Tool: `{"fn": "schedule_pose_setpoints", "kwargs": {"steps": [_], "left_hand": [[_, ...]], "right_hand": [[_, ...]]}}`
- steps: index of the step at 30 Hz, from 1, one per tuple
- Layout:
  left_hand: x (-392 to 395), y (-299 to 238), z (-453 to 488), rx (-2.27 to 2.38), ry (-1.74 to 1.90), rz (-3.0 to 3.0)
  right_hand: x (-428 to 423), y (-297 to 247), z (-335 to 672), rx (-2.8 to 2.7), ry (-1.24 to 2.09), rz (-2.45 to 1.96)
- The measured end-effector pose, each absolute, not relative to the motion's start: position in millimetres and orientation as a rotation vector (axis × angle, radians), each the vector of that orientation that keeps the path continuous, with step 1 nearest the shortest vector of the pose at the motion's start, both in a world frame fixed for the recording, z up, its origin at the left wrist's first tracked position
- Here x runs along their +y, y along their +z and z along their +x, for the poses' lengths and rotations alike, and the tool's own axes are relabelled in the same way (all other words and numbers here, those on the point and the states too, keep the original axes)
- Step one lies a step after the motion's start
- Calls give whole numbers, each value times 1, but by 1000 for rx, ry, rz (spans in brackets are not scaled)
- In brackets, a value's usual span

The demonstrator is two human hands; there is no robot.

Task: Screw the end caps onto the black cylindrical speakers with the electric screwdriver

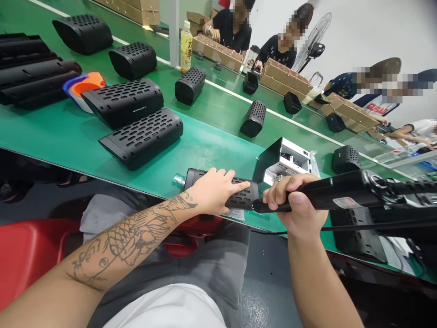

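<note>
- Now, your left hand (215,193) is clamped over a black casing (244,196) at the near edge of the desk (208,148), fingers spread across its slots.
- Its long axis runs left to right along that edge, right end slightly nearer you, a slotted face up.
- Your right hand (303,214) is wrapped around a long black tool (332,191) that points left at the casing's right end; whether the two touch, you cannot tell. Its white label (344,202) is too small to read.
- Just beyond, a black unit with a white interior (285,157) stands close to your right knuckles, crowding that side.
- Off to your left, two slotted casings (146,136) lie slantwise side by side; the farther reads "MERKURY". An orange-and-blue object (92,84) sits behind them.
- Farther on, a bottle (186,48) carries Chinese characters on yellow.
- Across the desk, co-workers (232,27) sit by cardboard boxes (285,79), a fan (314,43) behind; one banner (378,107) shows red lettering, partly hidden.
</note>
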State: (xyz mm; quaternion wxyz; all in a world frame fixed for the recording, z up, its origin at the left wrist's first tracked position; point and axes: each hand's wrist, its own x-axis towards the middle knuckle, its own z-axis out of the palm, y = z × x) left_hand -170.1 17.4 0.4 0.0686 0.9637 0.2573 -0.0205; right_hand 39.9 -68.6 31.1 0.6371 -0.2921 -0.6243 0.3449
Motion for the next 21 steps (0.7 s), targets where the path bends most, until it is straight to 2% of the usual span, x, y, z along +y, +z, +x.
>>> {"fn": "schedule_pose_setpoints", "kwargs": {"steps": [11,13,18,21], "left_hand": [[20,4,-167,771,-106,2895],[22,4,-166,758,-95,2890],[20,2,-155,713,-72,2917],[17,4,-152,705,-49,2891]], "right_hand": [[-78,36,43,-1437,775,-755],[-74,45,48,-1341,671,-818],[-40,56,84,-900,61,-1090],[-21,44,109,-877,30,-1149]]}}
